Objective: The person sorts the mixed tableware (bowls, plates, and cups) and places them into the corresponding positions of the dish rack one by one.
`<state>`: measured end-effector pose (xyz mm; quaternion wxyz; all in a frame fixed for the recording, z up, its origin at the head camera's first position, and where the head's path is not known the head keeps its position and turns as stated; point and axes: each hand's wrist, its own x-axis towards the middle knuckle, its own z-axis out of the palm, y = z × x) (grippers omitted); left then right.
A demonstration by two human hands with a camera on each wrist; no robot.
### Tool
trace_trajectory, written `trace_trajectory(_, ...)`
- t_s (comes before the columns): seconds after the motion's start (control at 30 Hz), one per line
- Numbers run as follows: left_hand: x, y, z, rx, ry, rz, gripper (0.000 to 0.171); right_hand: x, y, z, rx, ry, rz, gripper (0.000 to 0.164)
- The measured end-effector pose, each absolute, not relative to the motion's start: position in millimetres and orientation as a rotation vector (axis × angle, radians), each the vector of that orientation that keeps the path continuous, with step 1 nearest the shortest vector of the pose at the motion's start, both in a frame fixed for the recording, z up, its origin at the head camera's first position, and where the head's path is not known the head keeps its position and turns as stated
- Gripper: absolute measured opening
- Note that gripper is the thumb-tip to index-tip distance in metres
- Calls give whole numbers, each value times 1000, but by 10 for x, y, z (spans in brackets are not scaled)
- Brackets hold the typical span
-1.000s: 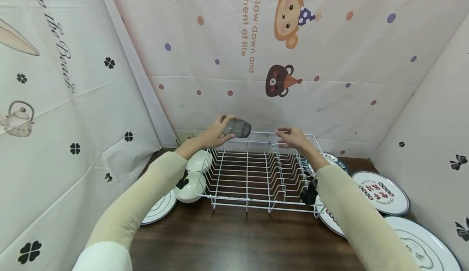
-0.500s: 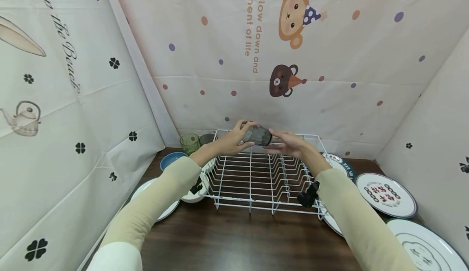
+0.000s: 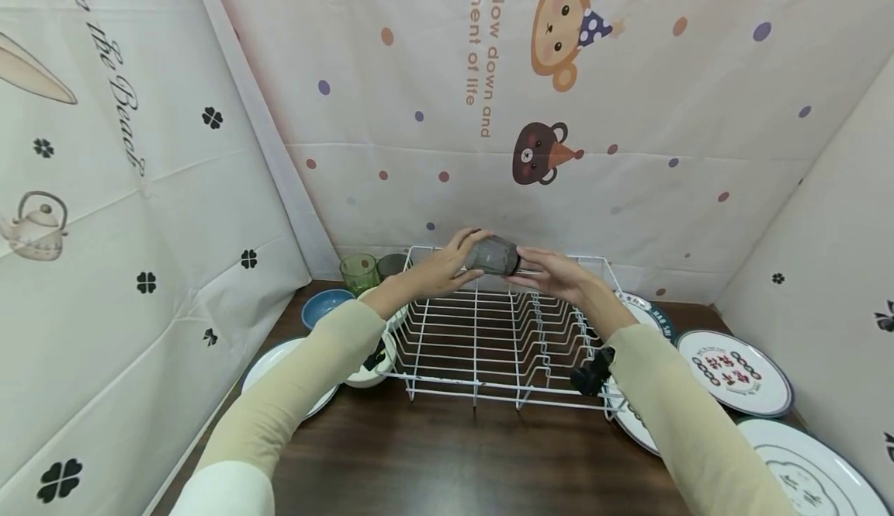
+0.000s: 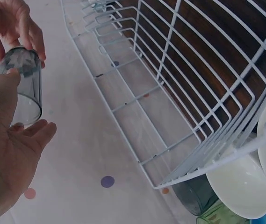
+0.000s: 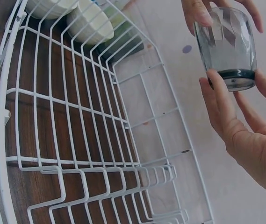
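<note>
A grey transparent drinking glass [image 3: 494,257] is held on its side between both hands, above the back of the white wire dish rack [image 3: 476,382]. My left hand [image 3: 441,269] grips it near the rim end, thumb and fingers on opposite sides. At the thick base, my right hand [image 3: 555,275] pinches it with thumb and fingertips. The right wrist view shows the glass [image 5: 228,44] with the right fingers around its dark base. In the left wrist view, the open rim of the glass [image 4: 27,102] faces the left palm.
Left of the rack are a green glass [image 3: 359,271], another grey glass [image 3: 392,265], a blue bowl [image 3: 324,306], white bowls [image 3: 363,378] and a plate [image 3: 268,362]. Several plates, including a red-patterned plate [image 3: 735,372], lie on the right. A patterned cloth [image 3: 391,213] hangs behind.
The left hand has carried the glass to the right. The right hand has moved left to meet it and taken hold of its base. Over the last half second both have barely moved.
</note>
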<state>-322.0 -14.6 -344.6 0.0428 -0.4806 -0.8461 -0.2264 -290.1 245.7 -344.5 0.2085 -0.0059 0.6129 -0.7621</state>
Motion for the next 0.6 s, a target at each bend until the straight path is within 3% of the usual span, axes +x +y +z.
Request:
trace_trajectory(0.13,-3257,-237,-3436,-1484,-2632,-605,80,-2871,2549,-3478,11,1707,-2144,73)
trace_trajectory(0.23,-3311,-361,-3430,-1412,-2714,-473,76,-2847,2641,-3509,55,1695,-2187,73)
trace_trajectory(0.6,-3546,-803,-3539,-841,-3118,-204,65,-2844,2749,-3539,123,1770,-2239,69)
